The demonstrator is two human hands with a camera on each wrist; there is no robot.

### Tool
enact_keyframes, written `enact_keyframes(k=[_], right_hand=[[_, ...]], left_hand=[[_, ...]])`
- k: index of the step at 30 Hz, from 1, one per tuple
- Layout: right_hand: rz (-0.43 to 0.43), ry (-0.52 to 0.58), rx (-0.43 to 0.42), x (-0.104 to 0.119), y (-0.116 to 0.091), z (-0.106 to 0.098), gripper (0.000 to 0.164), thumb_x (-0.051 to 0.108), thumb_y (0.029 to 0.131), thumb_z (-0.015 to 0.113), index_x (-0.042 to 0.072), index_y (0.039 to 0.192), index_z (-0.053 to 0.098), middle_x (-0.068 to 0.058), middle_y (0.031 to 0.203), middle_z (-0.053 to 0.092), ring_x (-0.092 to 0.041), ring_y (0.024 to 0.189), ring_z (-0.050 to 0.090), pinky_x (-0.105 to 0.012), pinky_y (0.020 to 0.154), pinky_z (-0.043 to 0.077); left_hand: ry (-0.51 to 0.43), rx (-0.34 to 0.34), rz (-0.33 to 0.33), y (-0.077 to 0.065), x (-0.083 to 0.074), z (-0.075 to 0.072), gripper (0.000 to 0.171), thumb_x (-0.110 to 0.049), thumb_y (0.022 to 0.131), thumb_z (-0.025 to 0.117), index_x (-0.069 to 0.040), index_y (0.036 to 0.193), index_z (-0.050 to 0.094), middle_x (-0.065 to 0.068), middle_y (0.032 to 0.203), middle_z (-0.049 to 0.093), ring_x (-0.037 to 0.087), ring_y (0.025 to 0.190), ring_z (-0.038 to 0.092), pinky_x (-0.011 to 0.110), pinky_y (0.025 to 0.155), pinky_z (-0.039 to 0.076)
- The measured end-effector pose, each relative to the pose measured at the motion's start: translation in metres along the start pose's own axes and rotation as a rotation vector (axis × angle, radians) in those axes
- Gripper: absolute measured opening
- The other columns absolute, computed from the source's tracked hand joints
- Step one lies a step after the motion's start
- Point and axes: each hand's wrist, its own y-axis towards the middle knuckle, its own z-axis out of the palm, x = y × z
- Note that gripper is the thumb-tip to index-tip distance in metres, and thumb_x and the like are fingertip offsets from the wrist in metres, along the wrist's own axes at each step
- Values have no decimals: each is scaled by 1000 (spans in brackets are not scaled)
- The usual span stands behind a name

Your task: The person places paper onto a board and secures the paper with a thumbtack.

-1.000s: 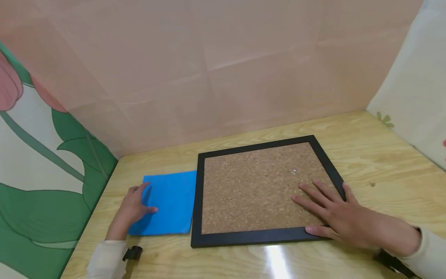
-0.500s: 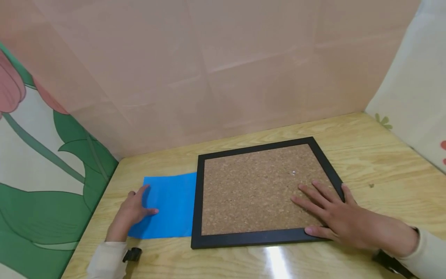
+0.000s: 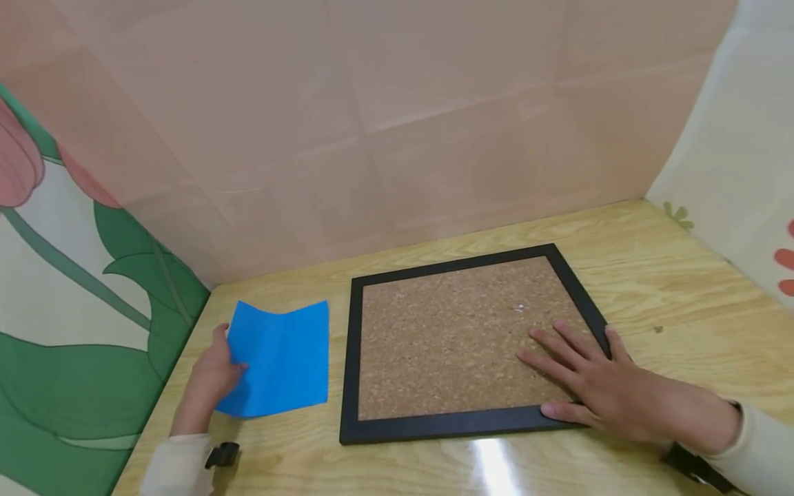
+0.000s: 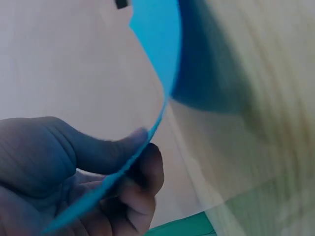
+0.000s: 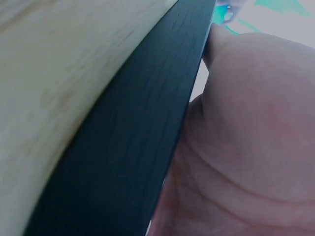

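A thin blue sheet point(image 3: 282, 362), curved and lifted off the table, is pinched at its left edge by my left hand point(image 3: 213, 372). In the left wrist view, the thumb point(image 4: 115, 152) presses one face of the sheet point(image 4: 160, 44) while curled fingers back the other. To the right lies a cork board point(image 3: 459, 337) with a black frame point(image 3: 355, 358). My right hand point(image 3: 595, 382) rests on its lower right corner, fingers spread across cork and frame. Seen from the right wrist, the palm point(image 5: 246, 128) lies against the frame's side point(image 5: 123, 128).
The wooden table point(image 3: 298, 461) carries the board. A pinkish sheet point(image 3: 372, 138) covers the wall behind it. Panels printed with plants stand at the left point(image 3: 74, 386) and right point(image 3: 732, 172). A small pale mark point(image 3: 520, 307) shows on the cork.
My left hand has taken the blue sheet up and moved it left, so a gap now separates it from the board's frame. The right hand stays on the board.
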Motion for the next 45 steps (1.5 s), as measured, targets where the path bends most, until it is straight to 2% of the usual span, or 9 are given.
enact_keyframes(k=[8,16,22,25,29,37,39,43,45], right_hand=[[-12,-10,-5,-2,1,-2,68,58,97,51,41,157,25,3,168,15,2,146,-27,-84,95,18],[-7,31,-8,0,1,2,67,58,96,52,42,156,26,3,168,16,3,146,-27,-83,97,16],[-3,62,-1,-2,0,3,67,60,96,51,43,156,26,4,167,17,-7,153,-17,-84,97,14],[-6,62,3,-2,1,4,67,59,97,51,42,156,26,2,168,17,-10,154,-16,-84,96,14],[-6,48,12,-3,2,3,67,59,97,51,42,157,25,3,168,15,-5,152,-21,-84,96,14],[-11,8,-6,-3,0,1,68,58,97,52,41,157,25,2,168,16,-4,150,-23,-84,95,16],[-11,7,-4,-2,0,1,68,58,97,52,41,157,24,3,168,15,-3,150,-24,-84,96,17],[-17,9,-5,1,-1,-1,68,57,97,52,40,157,25,3,168,14,-1,148,-26,-84,96,17],[-16,13,-9,3,-1,-3,68,58,97,52,40,157,26,3,168,15,1,147,-26,-83,96,17]], left_hand=[[67,-50,7,-4,4,-17,46,-12,107,35,22,139,33,45,136,43,58,125,46,64,99,44],[75,-134,0,-11,7,-26,42,-21,110,31,14,119,53,38,111,59,55,99,58,58,75,48],[26,-153,5,-13,8,-32,42,-24,111,27,6,96,53,22,79,54,40,80,55,47,67,40],[23,-149,10,-13,9,-35,45,-25,110,24,7,99,53,28,84,56,48,85,57,50,68,42],[13,-150,12,-13,12,-37,50,-25,110,21,14,120,52,43,116,55,61,108,52,61,79,45],[-47,-152,21,-17,9,-43,54,-23,110,20,16,141,39,45,138,41,63,126,39,69,104,36],[-60,-155,36,-18,9,-44,53,-23,110,21,17,136,43,45,134,44,63,123,42,68,101,37],[-113,-134,57,-17,9,-43,48,-26,110,21,11,101,50,38,103,54,51,99,51,57,85,43],[-161,-107,52,-16,9,-42,49,-29,110,20,8,99,50,33,100,52,46,98,49,54,84,40]])
